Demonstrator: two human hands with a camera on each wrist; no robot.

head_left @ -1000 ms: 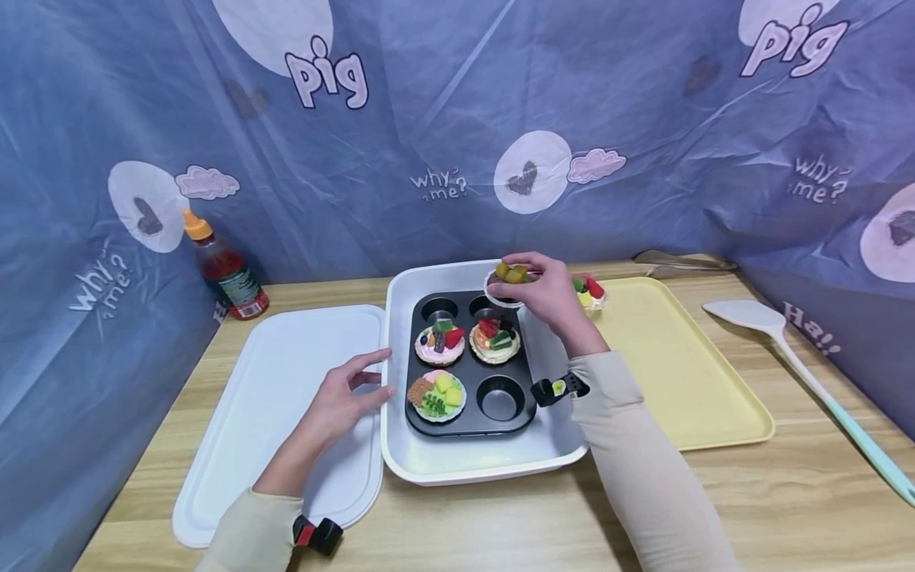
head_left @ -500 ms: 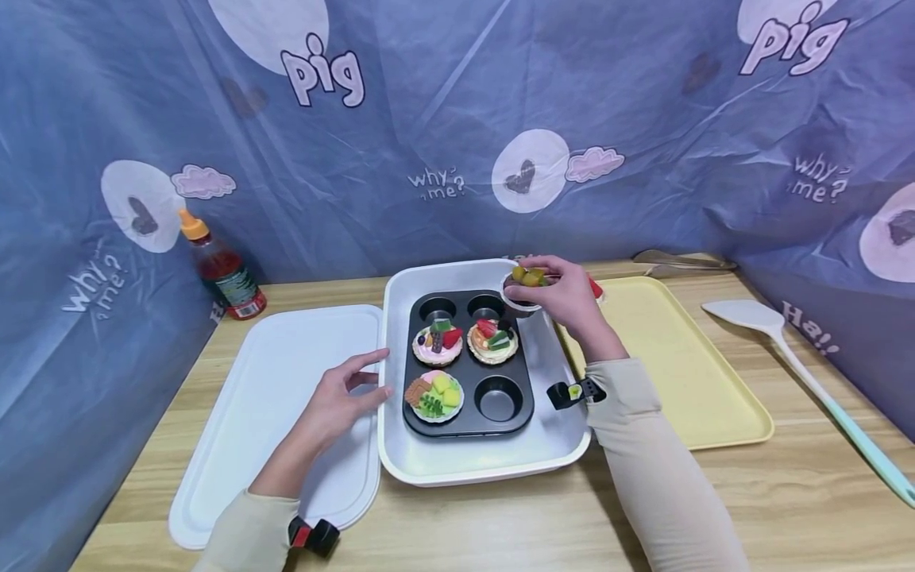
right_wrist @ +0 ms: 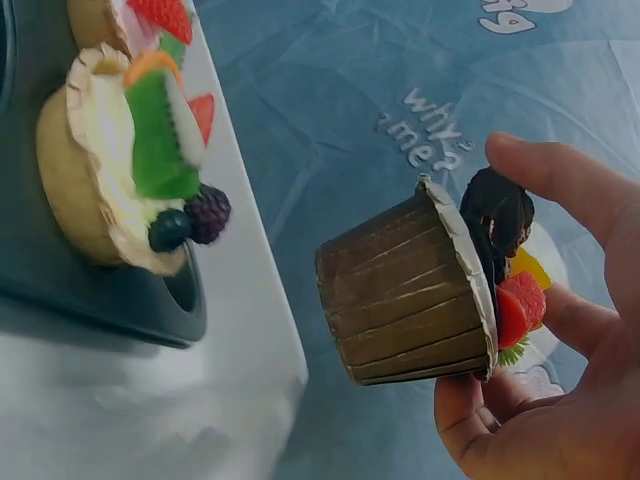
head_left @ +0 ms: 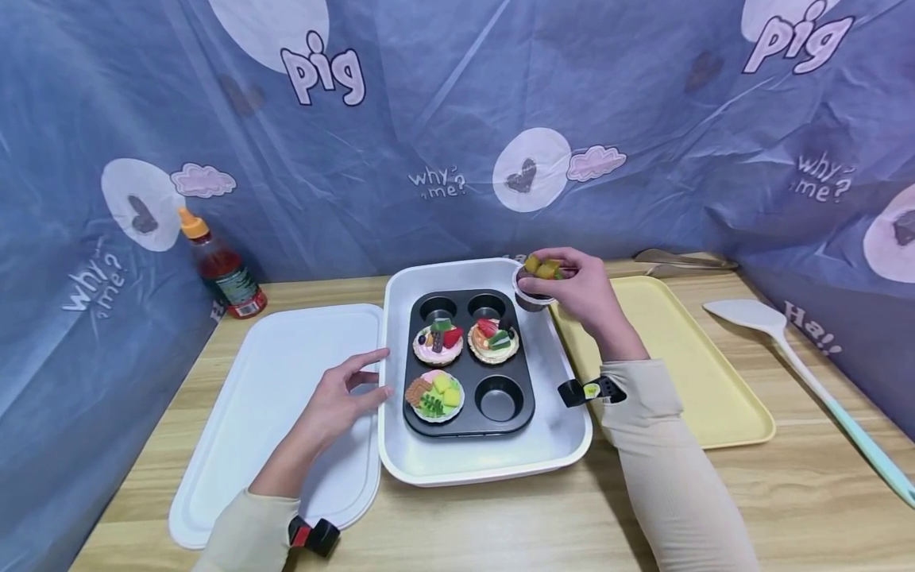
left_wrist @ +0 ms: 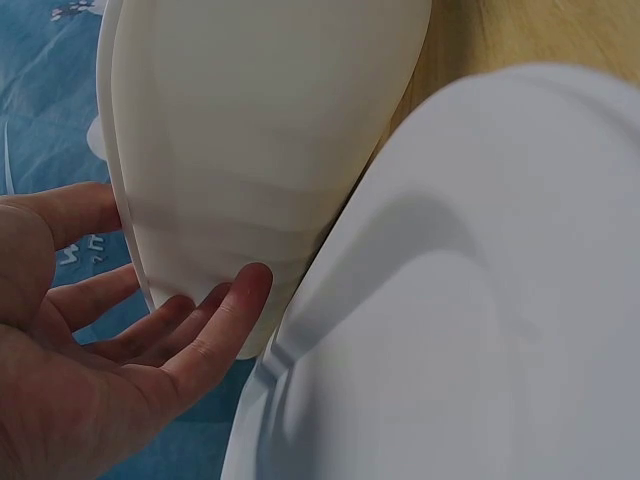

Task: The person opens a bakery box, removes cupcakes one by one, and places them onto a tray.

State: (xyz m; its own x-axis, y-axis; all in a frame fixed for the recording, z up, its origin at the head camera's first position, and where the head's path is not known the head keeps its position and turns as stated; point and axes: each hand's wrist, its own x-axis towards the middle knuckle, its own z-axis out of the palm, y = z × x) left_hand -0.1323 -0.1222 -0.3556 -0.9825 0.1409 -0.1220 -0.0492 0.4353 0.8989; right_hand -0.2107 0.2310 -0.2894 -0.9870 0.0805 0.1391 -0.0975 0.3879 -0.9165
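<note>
In the head view, my right hand (head_left: pixel 586 290) grips a toy cupcake (head_left: pixel 530 299) by its top, above the far right rim of a deep white tray (head_left: pixel 561 433). The right wrist view shows its pleated brown paper cup (right_wrist: pixel 405 300), tilted sideways, with dark cream and red and yellow fruit. A black muffin tin (head_left: pixel 469 381) lies inside the tray. Toy fruit tarts fill three of its wells: a pink one (head_left: pixel 438 349), a cream one (head_left: pixel 493 349) and one with biscuit and yellow cubes (head_left: pixel 434 396). My left hand (head_left: pixel 339 401) rests loose fingers against the tray's left side (left_wrist: pixel 230 180).
A flat white tray (head_left: pixel 272 413) lies under my left forearm. To the right is a yellow tray (head_left: pixel 700 381), then a long-handled spoon (head_left: pixel 786 334). Metal tongs (head_left: pixel 686 260) lie behind it. A red sauce bottle (head_left: pixel 232 278) stands back left before a blue curtain (head_left: pixel 400 95).
My right hand has carried the cupcake rightward, from over the tin's far right well to the tray's right rim. It now covers the tart seen earlier at the yellow tray. The left hand stays put.
</note>
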